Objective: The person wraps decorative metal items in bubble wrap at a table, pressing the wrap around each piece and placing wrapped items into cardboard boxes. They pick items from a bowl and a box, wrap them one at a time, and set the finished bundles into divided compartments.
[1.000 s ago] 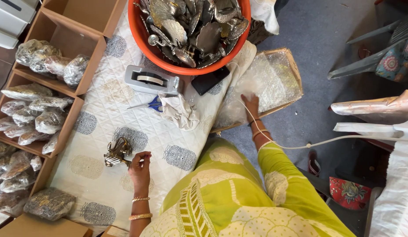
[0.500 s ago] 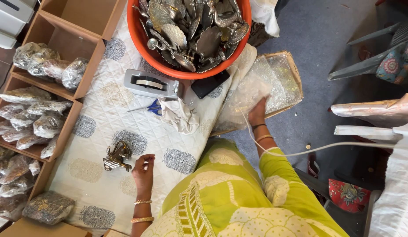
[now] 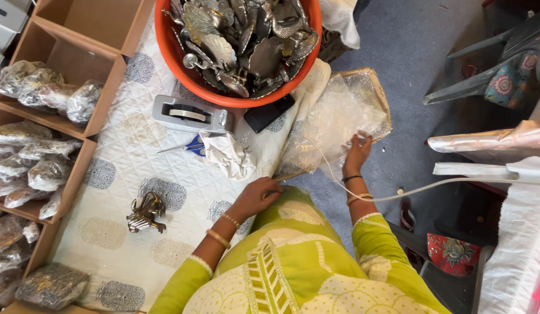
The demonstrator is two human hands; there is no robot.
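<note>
My left hand (image 3: 255,197) rests at the near edge of the white quilted cloth (image 3: 136,145), by my green-clad lap, with loosely curled fingers and nothing in it. A small dark metal animal figurine (image 3: 145,212) stands alone on the cloth, well to its left. My right hand (image 3: 357,154) reaches into a shallow cardboard tray (image 3: 380,93) of clear plastic bags (image 3: 334,119), its fingertips pinching one bag.
An orange tub (image 3: 177,64) full of metal pieces sits at the top. Near it lie a grey tape dispenser (image 3: 188,113), blue scissors (image 3: 191,145), a crumpled white cloth (image 3: 226,154) and a black phone (image 3: 267,113). Cardboard boxes (image 3: 78,64) with bagged pieces line the left. A white cable (image 3: 433,186) crosses the right.
My left hand has left the figurine and moved right to the cloth's near edge. My right hand has slid further into the tray and closed on a bag.
</note>
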